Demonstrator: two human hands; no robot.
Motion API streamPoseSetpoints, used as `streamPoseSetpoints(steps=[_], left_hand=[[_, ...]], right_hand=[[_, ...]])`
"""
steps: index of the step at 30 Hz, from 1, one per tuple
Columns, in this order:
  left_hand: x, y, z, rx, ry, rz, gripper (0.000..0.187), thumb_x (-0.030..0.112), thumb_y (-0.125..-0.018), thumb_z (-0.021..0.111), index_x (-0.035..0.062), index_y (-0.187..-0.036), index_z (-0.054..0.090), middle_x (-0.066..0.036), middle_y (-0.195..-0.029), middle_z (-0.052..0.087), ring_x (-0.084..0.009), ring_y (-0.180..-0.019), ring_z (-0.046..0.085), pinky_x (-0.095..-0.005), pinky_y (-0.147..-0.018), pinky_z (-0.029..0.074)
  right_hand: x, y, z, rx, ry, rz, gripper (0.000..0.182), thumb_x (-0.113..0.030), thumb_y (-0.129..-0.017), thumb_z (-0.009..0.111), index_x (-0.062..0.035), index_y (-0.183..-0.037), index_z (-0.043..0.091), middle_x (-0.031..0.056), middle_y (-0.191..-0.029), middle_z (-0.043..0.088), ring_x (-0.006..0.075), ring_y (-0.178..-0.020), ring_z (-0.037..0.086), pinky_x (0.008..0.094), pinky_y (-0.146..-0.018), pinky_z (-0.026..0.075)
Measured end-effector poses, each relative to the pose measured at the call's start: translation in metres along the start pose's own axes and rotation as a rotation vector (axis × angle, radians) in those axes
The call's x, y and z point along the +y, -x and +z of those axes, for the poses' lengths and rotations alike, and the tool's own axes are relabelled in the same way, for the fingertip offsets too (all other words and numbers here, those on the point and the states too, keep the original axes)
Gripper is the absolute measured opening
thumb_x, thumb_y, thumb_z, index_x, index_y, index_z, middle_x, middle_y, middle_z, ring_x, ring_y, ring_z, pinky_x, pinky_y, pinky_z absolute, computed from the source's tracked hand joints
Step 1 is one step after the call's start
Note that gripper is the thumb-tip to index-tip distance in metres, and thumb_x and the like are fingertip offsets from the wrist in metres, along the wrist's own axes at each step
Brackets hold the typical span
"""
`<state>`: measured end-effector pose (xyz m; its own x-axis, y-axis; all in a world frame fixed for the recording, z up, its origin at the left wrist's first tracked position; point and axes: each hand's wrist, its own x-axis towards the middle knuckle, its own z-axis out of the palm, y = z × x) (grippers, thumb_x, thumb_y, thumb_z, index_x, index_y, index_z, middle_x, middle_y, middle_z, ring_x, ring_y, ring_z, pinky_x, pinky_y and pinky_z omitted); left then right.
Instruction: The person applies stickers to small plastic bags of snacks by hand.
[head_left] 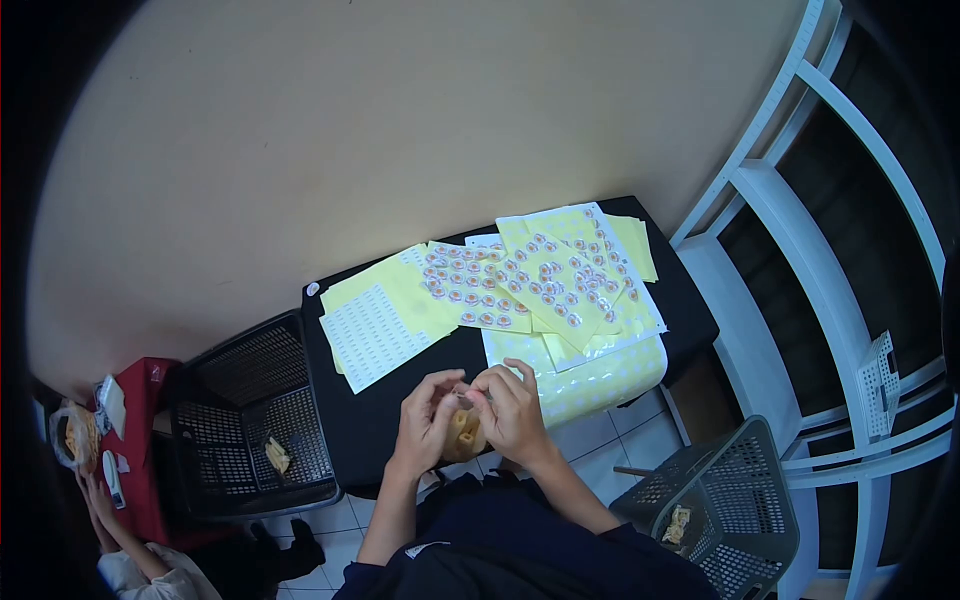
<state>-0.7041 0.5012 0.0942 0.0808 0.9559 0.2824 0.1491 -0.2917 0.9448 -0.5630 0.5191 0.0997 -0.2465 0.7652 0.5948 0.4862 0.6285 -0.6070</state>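
Observation:
A clear plastic bag of yellowish snack pieces (463,436) hangs between my two hands at the front edge of the black-covered table (450,358). With bent fingers, my left hand (426,422) pinches the bag's top from one side. My right hand (512,412) grips the same top edge from the other side, its thumb close to the left fingertips. The exact fold of plastic between the fingers is too small to make out. Sheets of round stickers (560,275) lie just beyond my hands, beside a sheet of small printed labels (372,338).
A black basket (205,440) at the left and a grey basket (765,490) at the right each hold a small packet. Far left, another person's hands (98,505) are by a bag of snacks (75,435) at a red-covered table (140,470). White shelving (800,270) stands right.

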Motion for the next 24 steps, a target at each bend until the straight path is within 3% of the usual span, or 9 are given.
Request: streamPoseSetpoints(steps=[4,6,8,10,12,14,17,19,24], left_hand=[[0.003,0.003,-0.003,-0.302,-0.195,-0.131,0.036,0.024,-0.075,0.062,-0.0029,-0.096,0.051,-0.015,-0.088,0.059,-0.0180,-0.081,0.059,-0.0287,-0.069,0.045],[-0.014,0.012,-0.001,-0.423,-0.173,-0.398,0.034,0.022,-0.075,0.062,-0.0019,-0.097,0.052,-0.010,-0.088,0.058,-0.0124,-0.078,0.055,-0.0277,-0.068,0.045],[-0.028,0.018,0.002,-0.399,-0.170,-0.392,0.035,0.024,-0.076,0.062,-0.0028,-0.097,0.052,-0.011,-0.083,0.060,-0.0127,-0.073,0.058,-0.0268,-0.064,0.046],[-0.044,0.023,0.003,-0.199,0.045,-0.466,0.032,0.024,-0.079,0.060,-0.0021,-0.097,0.052,-0.007,-0.083,0.059,-0.0104,-0.074,0.056,-0.0250,-0.064,0.046],[-0.084,0.031,-0.007,-0.113,0.227,-0.486,0.026,0.021,-0.086,0.049,-0.0011,-0.101,0.050,-0.006,-0.088,0.057,-0.0107,-0.080,0.055,-0.0244,-0.066,0.046],[-0.103,0.035,-0.014,0.053,0.535,-0.657,0.028,0.023,-0.089,0.042,-0.0001,-0.105,0.047,-0.008,-0.092,0.057,-0.0136,-0.079,0.057,-0.0272,-0.069,0.048],[-0.113,0.038,-0.013,0.177,0.761,-0.673,0.042,0.037,-0.090,0.032,0.0026,-0.112,0.043,-0.011,-0.097,0.056,-0.0184,-0.083,0.057,-0.0317,-0.070,0.050],[-0.122,0.041,-0.017,0.230,0.991,-0.675,0.054,0.049,-0.088,0.024,0.0051,-0.115,0.042,-0.012,-0.100,0.056,-0.0202,-0.086,0.056,-0.0330,-0.070,0.050],[-0.107,0.034,-0.013,0.274,1.022,-0.688,0.053,0.047,-0.089,0.026,0.0058,-0.119,0.039,-0.009,-0.096,0.056,-0.0166,-0.080,0.057,-0.0283,-0.065,0.051]], right_hand=[[0.021,0.005,0.002,0.017,-0.123,0.100,0.009,-0.011,-0.076,0.057,-0.0035,-0.073,0.053,0.0059,-0.070,0.053,0.0220,-0.070,0.052,0.0337,-0.078,0.035],[0.033,0.006,0.003,-0.007,-0.153,0.142,0.009,-0.011,-0.076,0.057,-0.0025,-0.074,0.055,0.0064,-0.071,0.054,0.0225,-0.070,0.053,0.0320,-0.076,0.037],[0.044,0.009,0.001,-0.049,-0.324,0.250,0.010,-0.011,-0.076,0.059,-0.0019,-0.078,0.058,0.0071,-0.072,0.055,0.0222,-0.069,0.053,0.0297,-0.069,0.040],[0.066,0.011,-0.003,0.011,-0.373,0.276,0.010,-0.010,-0.077,0.058,-0.0012,-0.082,0.060,0.0082,-0.072,0.056,0.0208,-0.066,0.054,0.0292,-0.062,0.042],[0.101,0.018,-0.010,0.131,-0.263,0.377,0.012,-0.009,-0.076,0.058,-0.0008,-0.085,0.059,0.0094,-0.071,0.055,0.0204,-0.063,0.054,0.0298,-0.060,0.043],[0.124,0.017,-0.028,0.122,-0.118,0.614,0.016,-0.009,-0.075,0.059,-0.0016,-0.090,0.058,0.0107,-0.069,0.055,0.0203,-0.061,0.053,0.0296,-0.060,0.043],[0.159,0.012,-0.046,0.120,0.051,0.719,0.019,-0.006,-0.073,0.060,-0.0001,-0.091,0.058,0.0098,-0.070,0.052,0.0157,-0.063,0.052,0.0268,-0.061,0.043],[0.186,0.013,-0.048,0.135,0.152,0.587,0.020,-0.005,-0.072,0.061,-0.0005,-0.091,0.058,0.0102,-0.072,0.052,0.0176,-0.065,0.052,0.0280,-0.061,0.043],[0.212,0.002,-0.043,0.170,0.392,0.285,0.019,-0.004,-0.070,0.059,-0.0012,-0.089,0.058,0.0120,-0.083,0.053,0.0265,-0.075,0.053,0.0347,-0.068,0.044]])
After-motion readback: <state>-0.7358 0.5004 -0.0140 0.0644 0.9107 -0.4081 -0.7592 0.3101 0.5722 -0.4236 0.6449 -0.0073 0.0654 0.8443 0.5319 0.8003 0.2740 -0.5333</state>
